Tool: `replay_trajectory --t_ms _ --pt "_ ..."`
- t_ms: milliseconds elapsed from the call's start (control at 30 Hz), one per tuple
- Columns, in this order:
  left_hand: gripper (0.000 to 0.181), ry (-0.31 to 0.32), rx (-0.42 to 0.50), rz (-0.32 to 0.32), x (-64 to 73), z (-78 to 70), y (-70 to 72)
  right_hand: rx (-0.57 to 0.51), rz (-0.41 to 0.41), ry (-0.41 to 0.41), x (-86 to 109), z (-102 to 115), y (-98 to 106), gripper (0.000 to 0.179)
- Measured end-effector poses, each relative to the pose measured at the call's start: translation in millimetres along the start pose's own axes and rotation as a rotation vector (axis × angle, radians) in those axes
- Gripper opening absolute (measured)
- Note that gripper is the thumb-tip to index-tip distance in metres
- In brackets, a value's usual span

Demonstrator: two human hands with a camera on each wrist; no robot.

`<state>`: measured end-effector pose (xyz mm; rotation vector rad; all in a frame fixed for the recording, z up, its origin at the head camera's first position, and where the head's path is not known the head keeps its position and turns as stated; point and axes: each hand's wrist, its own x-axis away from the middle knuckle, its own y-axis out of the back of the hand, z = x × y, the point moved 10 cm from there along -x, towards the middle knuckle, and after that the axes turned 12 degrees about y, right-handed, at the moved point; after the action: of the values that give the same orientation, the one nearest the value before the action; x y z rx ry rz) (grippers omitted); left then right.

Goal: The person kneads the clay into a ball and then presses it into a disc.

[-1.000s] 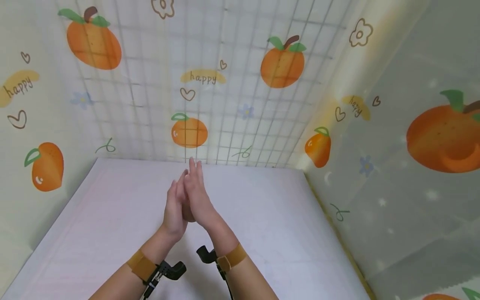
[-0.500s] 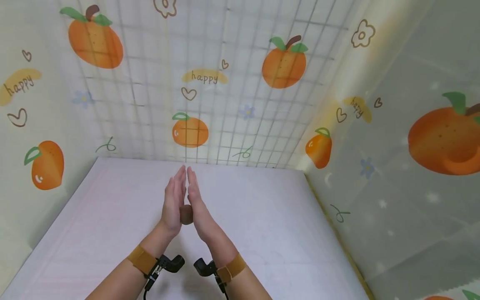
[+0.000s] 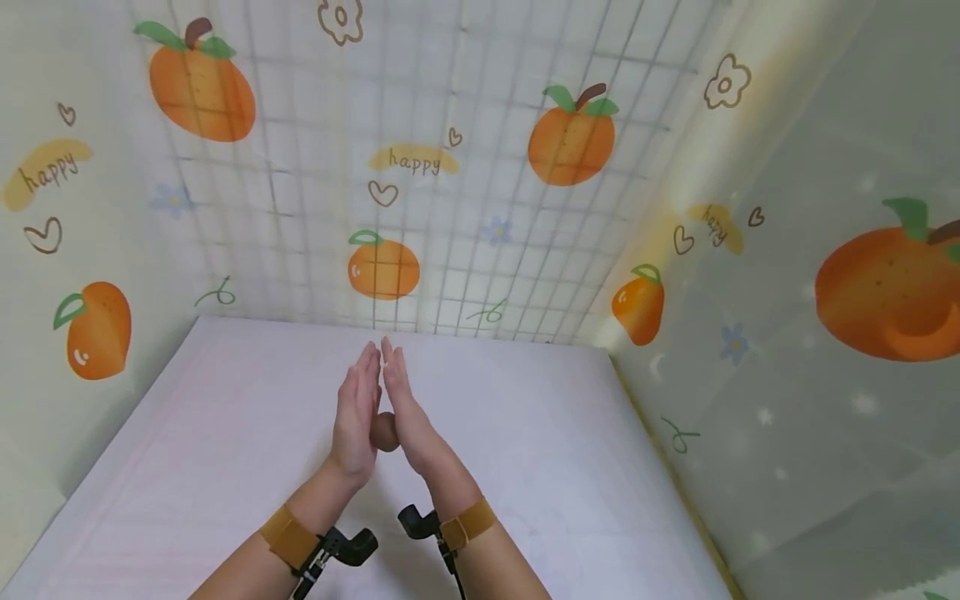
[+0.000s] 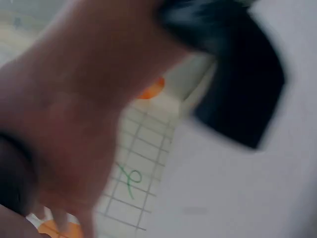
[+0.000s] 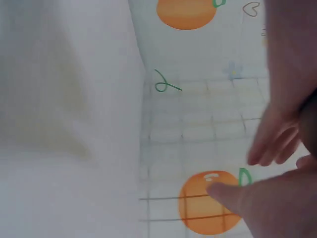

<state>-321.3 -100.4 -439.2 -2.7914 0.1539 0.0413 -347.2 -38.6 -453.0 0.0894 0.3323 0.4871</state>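
A small brown clay-like ball (image 3: pixel 385 432) sits between the two palms, near the heels of the hands. My left hand (image 3: pixel 355 425) presses it from the left, fingers straight and pointing away. From the right, my right hand (image 3: pixel 408 417) lies against it with its fingers extended too. The fingertips of both hands come close together above the white tabletop. In the left wrist view the ball (image 4: pixel 15 178) is a dark blurred shape at the left edge, beside the right hand (image 4: pixel 74 144). The right wrist view shows part of the ball (image 5: pixel 310 124) at its right edge.
A white tabletop (image 3: pixel 525 433) lies beneath the hands. Fruit-printed curtains (image 3: pixel 465 192) enclose it at the back and both sides, with a wire grid showing through the back one. Each wrist wears a brown strap (image 3: pixel 288 537) with a small black camera (image 3: pixel 352 547).
The hands have kept shifting against each other with the ball between the palms. One second ago the right hand reached further forward and covered more of the ball; now the fingertips are nearly level.
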Motion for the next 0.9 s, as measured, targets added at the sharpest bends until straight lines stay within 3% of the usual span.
replay_trajectory --t_ms 133,267,367,533,700,900 --pt "0.079 0.008 -0.024 -0.014 -4.3 -2.1 5.9 -0.113 0.046 0.028 7.9 -0.6 -11.5 0.063" --pt "0.076 0.034 -0.069 -0.036 -7.3 5.6 11.3 -0.178 0.053 0.085 12.4 19.8 -16.0 0.059" --pt "0.075 0.005 -0.052 -0.053 -7.7 6.7 13.2 -0.120 0.053 0.104 12.0 38.2 -14.8 0.060" --pt "0.070 -0.018 0.012 -0.019 -4.5 6.8 4.2 0.023 0.031 0.086 4.4 55.1 -8.3 0.063" --pt "0.066 0.014 0.046 -0.003 6.4 7.2 -6.8 0.052 0.019 0.059 -3.4 48.6 -3.0 0.059" --pt "0.068 -0.027 0.121 -0.011 13.6 -14.6 -9.0 -0.046 0.029 0.041 -1.7 32.9 -4.1 0.058"
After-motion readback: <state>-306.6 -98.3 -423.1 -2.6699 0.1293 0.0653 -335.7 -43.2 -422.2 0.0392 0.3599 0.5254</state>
